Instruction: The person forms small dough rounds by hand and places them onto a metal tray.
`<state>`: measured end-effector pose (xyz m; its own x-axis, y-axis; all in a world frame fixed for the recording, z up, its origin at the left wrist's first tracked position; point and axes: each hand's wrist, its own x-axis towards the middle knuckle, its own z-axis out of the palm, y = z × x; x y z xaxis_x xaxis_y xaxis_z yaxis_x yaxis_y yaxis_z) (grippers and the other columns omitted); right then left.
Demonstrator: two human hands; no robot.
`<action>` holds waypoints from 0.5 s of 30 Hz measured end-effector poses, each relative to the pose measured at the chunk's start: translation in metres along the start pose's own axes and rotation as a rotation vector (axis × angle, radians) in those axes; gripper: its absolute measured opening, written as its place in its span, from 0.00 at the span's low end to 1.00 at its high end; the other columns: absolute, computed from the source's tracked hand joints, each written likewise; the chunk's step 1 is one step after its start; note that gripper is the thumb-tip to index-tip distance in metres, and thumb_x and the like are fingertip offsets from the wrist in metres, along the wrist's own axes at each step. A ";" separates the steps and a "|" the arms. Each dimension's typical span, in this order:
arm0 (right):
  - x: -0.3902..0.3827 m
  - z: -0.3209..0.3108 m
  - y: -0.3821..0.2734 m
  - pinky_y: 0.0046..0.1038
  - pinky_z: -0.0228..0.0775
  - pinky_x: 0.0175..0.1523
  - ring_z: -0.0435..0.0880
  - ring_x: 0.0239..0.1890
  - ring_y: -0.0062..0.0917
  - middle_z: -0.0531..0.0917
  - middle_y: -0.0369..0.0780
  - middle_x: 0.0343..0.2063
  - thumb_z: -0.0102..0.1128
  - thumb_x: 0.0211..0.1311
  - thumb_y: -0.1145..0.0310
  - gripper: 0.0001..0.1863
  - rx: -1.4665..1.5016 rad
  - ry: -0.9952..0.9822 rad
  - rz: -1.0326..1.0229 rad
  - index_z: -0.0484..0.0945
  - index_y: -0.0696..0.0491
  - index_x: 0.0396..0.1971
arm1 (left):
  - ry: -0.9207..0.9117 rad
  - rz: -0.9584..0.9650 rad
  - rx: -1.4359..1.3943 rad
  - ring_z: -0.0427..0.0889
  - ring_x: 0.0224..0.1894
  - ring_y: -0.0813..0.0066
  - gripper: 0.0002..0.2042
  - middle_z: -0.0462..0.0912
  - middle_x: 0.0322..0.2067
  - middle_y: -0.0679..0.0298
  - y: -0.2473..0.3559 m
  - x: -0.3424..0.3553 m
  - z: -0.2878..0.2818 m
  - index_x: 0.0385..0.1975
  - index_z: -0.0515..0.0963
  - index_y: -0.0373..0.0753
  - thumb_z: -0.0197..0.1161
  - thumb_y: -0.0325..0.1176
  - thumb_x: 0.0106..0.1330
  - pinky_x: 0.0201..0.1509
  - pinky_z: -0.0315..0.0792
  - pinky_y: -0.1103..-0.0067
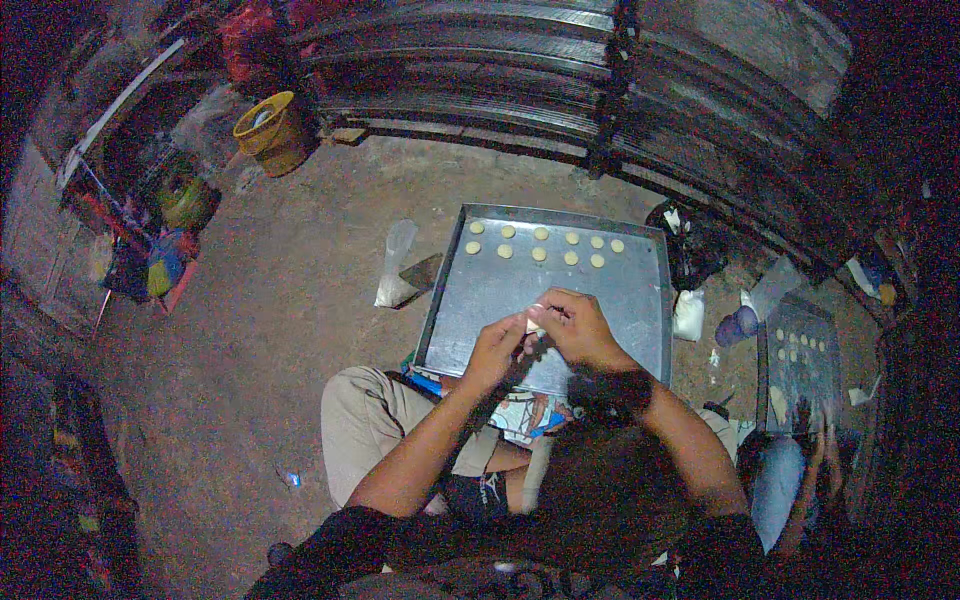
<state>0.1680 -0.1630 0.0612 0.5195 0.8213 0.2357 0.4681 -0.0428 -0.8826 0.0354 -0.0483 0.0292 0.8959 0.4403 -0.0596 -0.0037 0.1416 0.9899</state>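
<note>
Left hand: pinching a dough bit, middle of frame
Right hand: pinching the same dough bit
Tray: under both hands
Dough rounds: two rows on the tray, upper middle of frame

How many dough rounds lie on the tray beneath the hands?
11 dough rounds: six in the far row, five in the nearer, on the far part of the metal tray. Left hand and right hand may hide more.

the sleeves are short and black, the trousers beige, the right wrist's band dark and wide.
</note>
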 end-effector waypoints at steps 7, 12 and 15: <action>-0.001 0.003 0.013 0.35 0.73 0.38 0.83 0.31 0.39 0.82 0.45 0.29 0.55 0.68 0.64 0.12 -0.205 -0.029 -0.134 0.81 0.57 0.34 | -0.015 -0.030 0.288 0.78 0.30 0.80 0.11 0.81 0.27 0.68 -0.011 0.015 -0.025 0.32 0.82 0.37 0.65 0.39 0.66 0.36 0.73 0.78; -0.001 0.003 0.019 0.32 0.73 0.32 0.82 0.27 0.28 0.85 0.40 0.28 0.58 0.68 0.62 0.13 0.100 -0.069 0.103 0.83 0.57 0.37 | 0.089 0.217 0.393 0.76 0.30 0.77 0.12 0.81 0.28 0.65 -0.021 0.018 -0.027 0.35 0.81 0.35 0.66 0.39 0.65 0.32 0.69 0.79; 0.002 -0.005 0.024 0.29 0.74 0.31 0.81 0.26 0.22 0.85 0.37 0.27 0.60 0.67 0.62 0.13 0.255 -0.181 0.322 0.83 0.57 0.37 | 0.123 0.344 0.484 0.77 0.32 0.72 0.10 0.79 0.31 0.61 -0.016 0.015 -0.021 0.38 0.80 0.35 0.63 0.36 0.66 0.32 0.69 0.77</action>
<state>0.1837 -0.1651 0.0428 0.4659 0.8763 -0.1227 0.0996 -0.1897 -0.9768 0.0396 -0.0250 0.0101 0.8213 0.4924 0.2881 -0.0552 -0.4340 0.8992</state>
